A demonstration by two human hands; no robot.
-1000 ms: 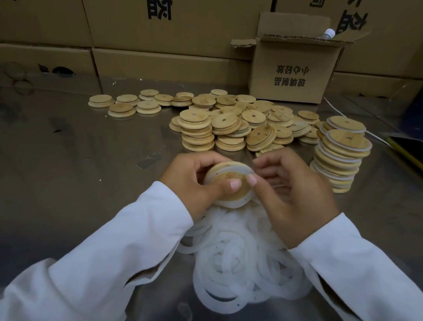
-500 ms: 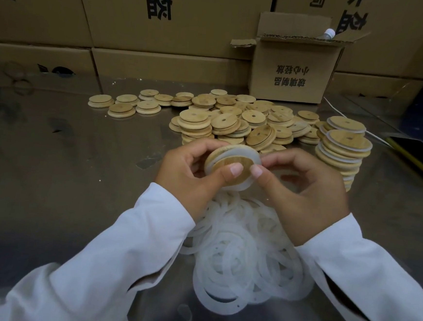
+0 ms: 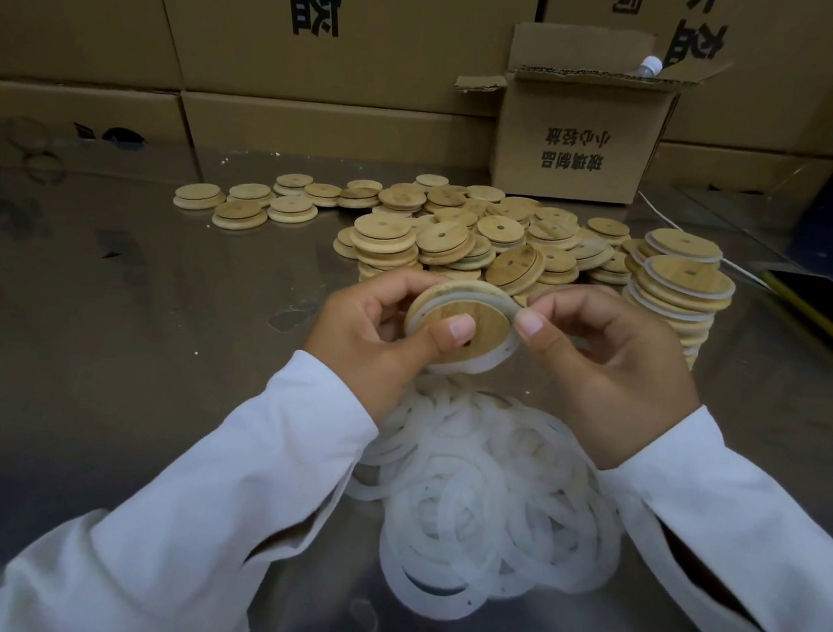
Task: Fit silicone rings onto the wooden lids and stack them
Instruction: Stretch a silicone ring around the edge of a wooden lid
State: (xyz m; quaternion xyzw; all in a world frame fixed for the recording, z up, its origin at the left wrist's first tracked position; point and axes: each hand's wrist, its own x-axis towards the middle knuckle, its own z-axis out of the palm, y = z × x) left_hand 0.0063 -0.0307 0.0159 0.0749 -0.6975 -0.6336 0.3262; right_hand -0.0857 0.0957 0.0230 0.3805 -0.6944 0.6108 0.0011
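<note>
Holding the round wooden lid [image 3: 478, 326] over the steel worktop [image 3: 130, 323], I have it higher than a second ago, clear of the floppy white silicone rings [image 3: 489, 511] heaped at 6 o'clock. My left hand [image 3: 378, 335] grips it, thumb flat on its smooth face; my right hand [image 3: 604, 370] pinches its translucent ring [image 3: 511, 307] at 3 o'clock. The stack of ringed lids [image 3: 682, 297] stands at 2 o'clock.

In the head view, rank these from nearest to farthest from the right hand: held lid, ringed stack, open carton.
1. Held lid, pinched at its edge by the right hand.
2. Ringed stack, just beyond, to the right.
3. Open carton, at the far back.
</note>
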